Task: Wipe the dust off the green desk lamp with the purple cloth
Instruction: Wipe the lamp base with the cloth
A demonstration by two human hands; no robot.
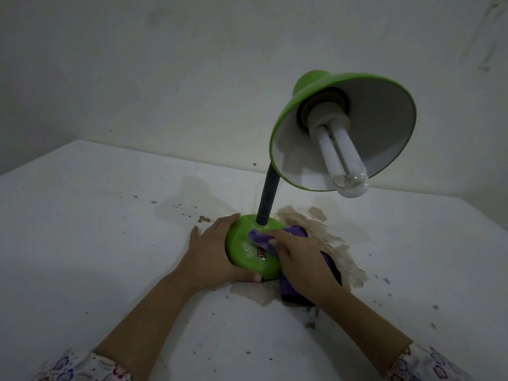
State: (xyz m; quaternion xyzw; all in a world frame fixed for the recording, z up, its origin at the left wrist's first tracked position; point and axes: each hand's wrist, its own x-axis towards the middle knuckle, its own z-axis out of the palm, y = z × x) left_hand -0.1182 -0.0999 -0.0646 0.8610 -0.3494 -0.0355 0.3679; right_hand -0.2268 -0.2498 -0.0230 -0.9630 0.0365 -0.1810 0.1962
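Glossy green lamp (248, 251) — soft cloth (291, 290)

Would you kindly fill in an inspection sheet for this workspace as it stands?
Surface: white tabletop, brown stains and dark specks.
Job's things: green desk lamp upright, bulb fitted; purple cloth on its base.
Clutter: nothing seen.
Hands: left hand holds the base; right hand presses the cloth.
Cables: nothing seen.
Surroundings: marked white wall.
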